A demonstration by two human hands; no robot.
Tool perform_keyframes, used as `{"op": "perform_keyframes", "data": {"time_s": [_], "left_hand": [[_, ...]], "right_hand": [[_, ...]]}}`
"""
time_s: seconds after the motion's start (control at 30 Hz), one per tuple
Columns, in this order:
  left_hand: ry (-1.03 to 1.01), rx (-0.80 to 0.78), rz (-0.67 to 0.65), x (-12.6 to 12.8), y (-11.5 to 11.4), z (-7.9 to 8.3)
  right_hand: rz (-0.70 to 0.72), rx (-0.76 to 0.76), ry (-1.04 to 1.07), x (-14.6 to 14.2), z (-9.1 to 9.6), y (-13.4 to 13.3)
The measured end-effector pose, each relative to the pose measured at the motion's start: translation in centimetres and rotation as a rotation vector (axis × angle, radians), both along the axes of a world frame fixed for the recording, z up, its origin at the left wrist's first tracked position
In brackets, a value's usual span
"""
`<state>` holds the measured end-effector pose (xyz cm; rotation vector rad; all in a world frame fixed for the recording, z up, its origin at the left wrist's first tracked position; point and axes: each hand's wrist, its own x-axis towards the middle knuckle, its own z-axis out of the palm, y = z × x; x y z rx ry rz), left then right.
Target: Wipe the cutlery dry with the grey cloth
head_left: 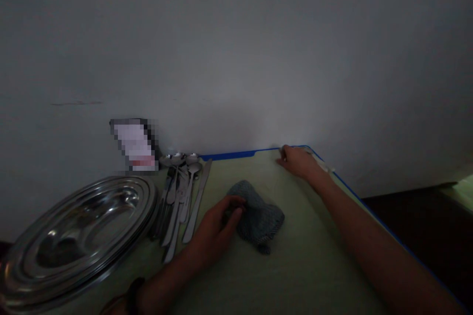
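Note:
A grey-blue knitted cloth [260, 216] lies crumpled on the pale table. My left hand [218, 226] is at its left side, with thumb and fingers curled around a bit of it. My right hand [295, 161] reaches to the table's far edge by the wall, its fingers closed. What they hold, if anything, is too small and dim to make out. To the left of my left hand lies a pile of metal cutlery, with spoons [193, 167] and a table knife [197, 202] showing. Part of the pile is in shadow.
A stack of oval metal platters [88, 226] stands at the left. Behind it a phone-like device [135, 143], its screen blurred out, leans on the wall [236, 49]. Blue edging [229, 155] runs along the table's rim. Small white scraps [325, 166] lie near the right edge.

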<state>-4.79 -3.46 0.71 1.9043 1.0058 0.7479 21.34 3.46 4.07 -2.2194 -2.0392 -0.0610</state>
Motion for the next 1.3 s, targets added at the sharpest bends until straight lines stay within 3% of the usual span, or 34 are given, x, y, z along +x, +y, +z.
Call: {"op": "perform_keyframes", "data": {"time_s": [0.1, 0.17, 0.33, 0.57, 0.67, 0.73, 0.8, 1.0, 1.3], "left_hand": [[0.019, 0.073, 0.027, -0.1, 0.0, -0.2], [0.035, 0.166, 0.056, -0.2, -0.1, -0.2], [0.104, 0.472, 0.059, -0.5, -0.5, 0.0], [0.415, 0.662, 0.203, 0.0, 0.4, 1.3], [0.865, 0.725, 0.271, -0.8, 1.1, 2.4], [1.141, 0.629, 0.340, -1.4, 1.2, 3.3], [1.280, 0.521, 0.301, -1.7, 1.1, 4.2], [1.286, 0.406, 0.262, -1.8, 1.1, 5.1], [1.277, 0.414, 0.318, -2.2, 2.2, 3.6]], "right_hand": [[0.323, 0.050, 0.169, -3.2, -0.4, -0.5], [0.465, 0.054, 0.280, -5.7, -1.4, -1.0], [0.555, 0.083, 0.265, -9.6, -4.5, -2.1], [0.754, 0.085, 0.238, -8.9, -4.1, -1.8], [0.681, 0.115, 0.208, -8.9, -4.4, -1.2], [0.593, 0.132, 0.201, -9.0, -4.7, -0.8], [0.542, 0.148, 0.197, -9.0, -4.9, -0.6], [0.510, 0.166, 0.218, -9.0, -4.8, -0.6], [0.488, 0.157, 0.256, -9.0, -4.7, -0.3]]}}
